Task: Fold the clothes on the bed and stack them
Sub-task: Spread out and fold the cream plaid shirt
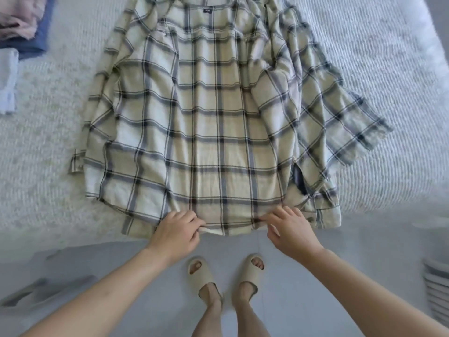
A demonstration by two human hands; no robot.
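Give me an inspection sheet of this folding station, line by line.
Surface: white textured bed cover, partly bare.
Job's things: plaid shirt spread flat, collar away from the person, hem at the near bed edge; sleeves lie out to both sides.
Clutter: pile of folded clothes, pink on blue, at the far left corner; a pale garment beside it.
Grippers: left hand and right hand each pinch the shirt hem.
Cables: nothing seen.
Surroundings: pale floor; the person's feet in beige slippers.
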